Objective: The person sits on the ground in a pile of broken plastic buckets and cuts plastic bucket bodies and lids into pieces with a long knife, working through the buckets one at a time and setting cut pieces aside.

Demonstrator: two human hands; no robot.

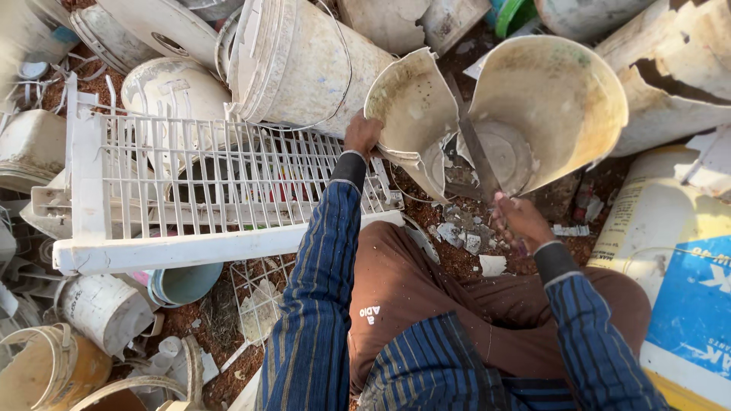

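Cream split bucket [533,106], white wire rack [213,175], blue-striped sleeves [320,304]

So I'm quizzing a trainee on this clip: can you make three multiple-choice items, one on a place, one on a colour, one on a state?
1. Where does the left hand grip the bucket?
A. on the rim of its split-off part
B. on its base
C. on a handle

2. What colour is the wire rack left of the arm?
A. green
B. white
C. black

3. What state is the bucket in?
A. whole and lidded
B. full of water
C. split open down its side

Answers:
1 A: the fingers hold the edge of the flap at its left.
2 B: frame and wires are white.
3 C: the wall gapes apart where the blade, held by the right hand, stands in the cut.
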